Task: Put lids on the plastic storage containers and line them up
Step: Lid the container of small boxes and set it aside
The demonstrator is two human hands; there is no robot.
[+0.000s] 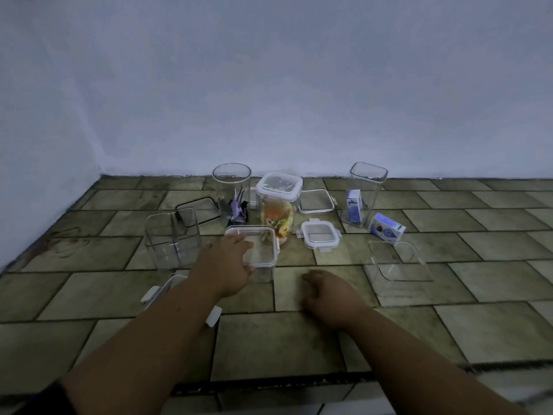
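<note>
Left hand is out over the tiled floor, fingers spread and laid on the near-left corner of the lid sitting on a square clear container — whether they actually clamp its edge I cannot tell. Right hand rests low on the tiles just to the right of it, fingers curled loosely under, holding nothing. Behind the lidded box stands a taller jar with colourful packets, its white-rimmed lid on. Left of that, an open round container with clips inside, and nearer, an open square container. A loose small lid lies flat to the right, another loose lid beyond it — and far right, a tall open container beside a small blue box. An open clear tub sits near right.
</note>
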